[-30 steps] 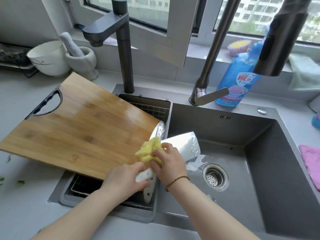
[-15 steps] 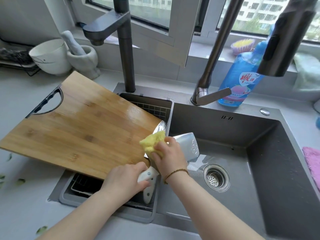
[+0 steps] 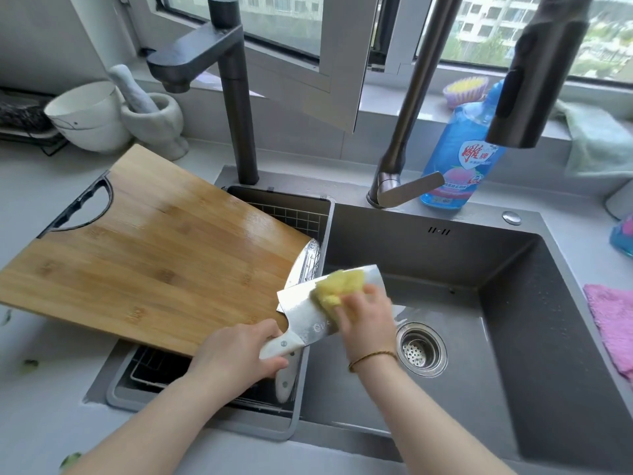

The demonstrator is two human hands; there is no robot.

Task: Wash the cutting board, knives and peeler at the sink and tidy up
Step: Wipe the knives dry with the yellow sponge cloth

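Change: the cleaver (image 3: 310, 315) now shows its broad face turned up, where half a second ago it was tipped away; the yellow sponge (image 3: 337, 286) has travelled from beside the handle to the blade's far half; the cutting board (image 3: 147, 248) has not shifted.
Sink: the dark grey sink (image 3: 445, 265) has a wide right basin with a steel strainer (image 3: 421, 349), and a narrow left compartment holding a wire rack (image 3: 294, 217).
Cutting board: bamboo, wet and glossy, it lies tilted across the left compartment, its handle end out over the counter (image 3: 41, 371).
Cleaver: it is held over the divider between the compartments, its blade reaching out above the right basin.
Second knife: the second knife (image 3: 306, 264) lies in the rack under the cleaver, its tip beside the board's corner.
Left hand: the left hand (image 3: 239, 351) is clenched around the cleaver's white handle.
Right hand: the right hand (image 3: 366, 317), a bracelet at its wrist, presses the sponge onto the blade; motion blur hides whether its fingers curl around it.
Backdrop: a blue detergent bottle (image 3: 459, 156) stands behind the sink, and a pink cloth (image 3: 613, 323) lies to its right.
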